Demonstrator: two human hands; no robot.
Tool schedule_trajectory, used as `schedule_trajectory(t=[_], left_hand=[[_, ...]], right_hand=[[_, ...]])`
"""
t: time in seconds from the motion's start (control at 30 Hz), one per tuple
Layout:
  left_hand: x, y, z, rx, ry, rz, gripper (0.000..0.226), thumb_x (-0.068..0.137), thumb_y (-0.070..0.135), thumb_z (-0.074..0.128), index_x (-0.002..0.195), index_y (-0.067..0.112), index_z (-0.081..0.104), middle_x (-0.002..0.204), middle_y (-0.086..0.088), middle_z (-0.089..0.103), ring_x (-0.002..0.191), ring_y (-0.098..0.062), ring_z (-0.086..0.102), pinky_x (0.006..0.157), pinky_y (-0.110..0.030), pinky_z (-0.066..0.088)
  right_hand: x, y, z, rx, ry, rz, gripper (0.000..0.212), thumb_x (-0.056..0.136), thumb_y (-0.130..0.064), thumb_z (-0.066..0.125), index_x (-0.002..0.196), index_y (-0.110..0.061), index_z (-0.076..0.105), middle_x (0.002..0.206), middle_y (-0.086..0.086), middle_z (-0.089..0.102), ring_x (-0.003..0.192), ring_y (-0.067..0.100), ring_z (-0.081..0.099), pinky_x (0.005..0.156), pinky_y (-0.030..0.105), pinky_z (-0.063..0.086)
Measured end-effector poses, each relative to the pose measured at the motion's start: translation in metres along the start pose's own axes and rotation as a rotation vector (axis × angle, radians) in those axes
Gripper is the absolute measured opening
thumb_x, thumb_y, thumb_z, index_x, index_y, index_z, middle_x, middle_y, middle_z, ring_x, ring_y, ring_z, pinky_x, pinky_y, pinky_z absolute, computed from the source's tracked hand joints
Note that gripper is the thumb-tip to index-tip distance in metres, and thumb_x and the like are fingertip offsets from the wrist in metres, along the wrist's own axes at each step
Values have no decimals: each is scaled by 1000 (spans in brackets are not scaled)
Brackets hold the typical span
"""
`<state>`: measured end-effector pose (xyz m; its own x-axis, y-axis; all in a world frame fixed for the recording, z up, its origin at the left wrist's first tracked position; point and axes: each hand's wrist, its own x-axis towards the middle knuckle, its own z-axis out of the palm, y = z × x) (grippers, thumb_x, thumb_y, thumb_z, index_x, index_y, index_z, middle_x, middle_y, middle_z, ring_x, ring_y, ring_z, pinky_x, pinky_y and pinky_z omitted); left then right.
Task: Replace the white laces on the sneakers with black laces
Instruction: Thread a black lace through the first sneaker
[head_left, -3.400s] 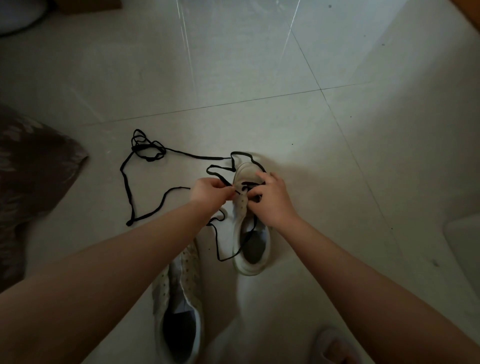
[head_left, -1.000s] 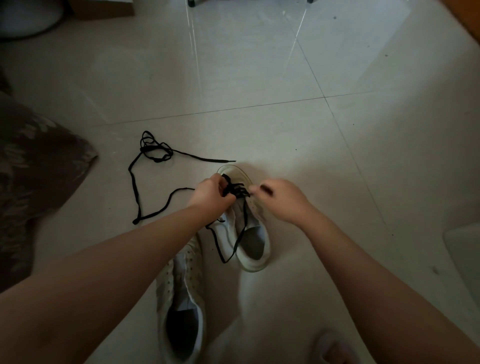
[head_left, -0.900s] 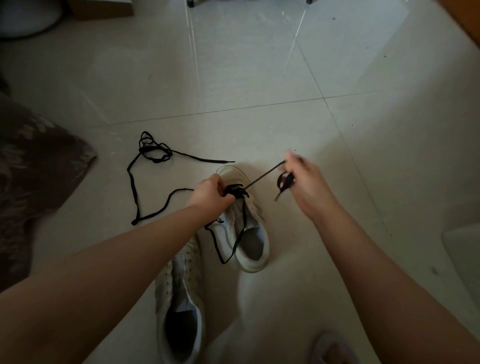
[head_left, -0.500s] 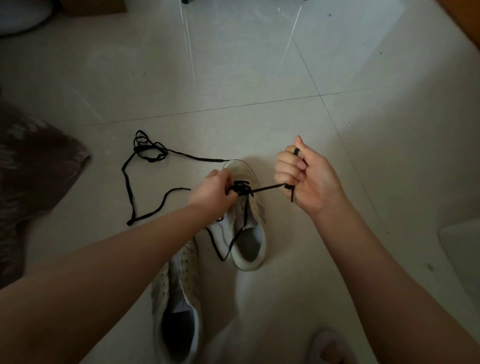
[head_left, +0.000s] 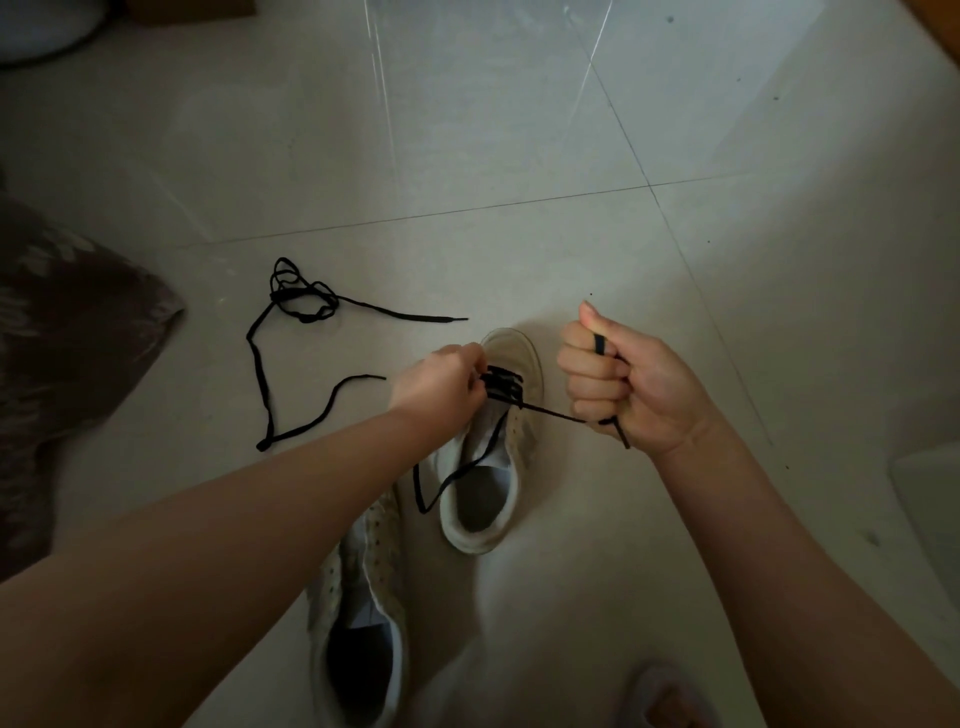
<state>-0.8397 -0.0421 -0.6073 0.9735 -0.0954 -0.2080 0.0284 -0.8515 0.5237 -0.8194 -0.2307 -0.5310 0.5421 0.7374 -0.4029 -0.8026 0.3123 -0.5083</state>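
Lying on floor tiles: white sneaker (head_left: 498, 467) w/ black lace (head_left: 501, 387) partly threaded, unlaced sneaker (head_left: 363, 613) beside, spare black lace (head_left: 260, 374) sprawling left.

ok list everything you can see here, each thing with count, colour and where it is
sneaker being laced: 1, white, centre of floor, toe pointing away
black lace: 1, threaded through its front eyelets, one end pulled taut to the right, the other trailing off its left side
second sneaker: 1, white, no lace visible, nearer and to the left
spare lace: 1, black, loose on floor to the left
floor: pale tiles
cloth: 1, dark, patterned, left edge
slipper: 1, pale, bottom edge
left hand: holds the laced sneaker at its eyelets
right hand: fist round the lace end
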Motion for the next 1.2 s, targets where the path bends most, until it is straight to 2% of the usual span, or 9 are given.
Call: schedule_trajectory(t=[0.17,0.33,0.47,0.57,0.67,0.8,0.93,1.03,1.2], left_hand=[[-1,-2,8,-27,42,-71,17,94,29,52,97,14,59,94,-2,58,79,-18,55,59,-26,39],[-4,-8,11,-285,30,-123,15,93,22,57,95,13,69,84,4,63,79,-12,60,57,-10,36],[-5,-8,11,-287,-8,-68,15,89,15,60,101,16,69,95,2,67,84,-8,58,72,-17,43],[-4,-7,9,-142,22,1,15,91,20,58,102,16,68,100,-1,62,87,-16,58,72,-26,45],[-1,-3,7,90,39,118,21,95,26,50,107,17,65,106,-1,57,93,-20,57,65,-26,38],[1,7,9,257,-14,105,26,96,30,43,106,14,62,106,-2,56,92,-21,58,62,-27,35],[10,17,5,-420,-110,-416,14,91,22,55,93,13,66,87,-3,64,75,-15,58,60,-23,44],[7,18,5,-964,-179,-813,12,89,15,58,78,10,57,72,-1,53,63,-10,46,54,-21,34],[7,-2,4,-1240,-217,-751,4,93,21,57,94,20,61,87,7,52,83,-7,46,69,-21,37]], right_hand=[[5,9,1,-120,234,91,40,95,-36,38,59,-19,40,50,-8,26,37,1,18,34,13,19],[18,36,-12,-1133,702,128,31,90,-45,58,89,-14,58,80,-3,59,60,8,49,53,21,36],[31,53,-20,-1476,726,23,15,87,-28,65,100,-19,63,95,-4,58,87,15,56,67,25,42],[44,56,-21,-1637,722,62,12,85,-24,61,95,-18,64,99,2,55,88,22,57,73,32,48],[52,57,-15,-1734,765,135,10,87,-23,54,83,-14,55,94,1,44,78,24,51,63,30,40],[54,56,-19,-1642,702,126,26,95,-17,45,70,-10,45,76,2,40,72,21,43,61,29,32],[49,53,-28,-1461,625,51,38,96,-16,49,59,-12,44,63,2,44,55,16,41,50,29,30],[48,57,-32,-1352,621,20,32,95,-15,49,67,-1,53,63,6,46,56,17,41,50,26,31],[49,66,-32,-1426,641,5,41,94,-13,47,54,-12,36,62,3,38,70,18,38,59,35,24]])
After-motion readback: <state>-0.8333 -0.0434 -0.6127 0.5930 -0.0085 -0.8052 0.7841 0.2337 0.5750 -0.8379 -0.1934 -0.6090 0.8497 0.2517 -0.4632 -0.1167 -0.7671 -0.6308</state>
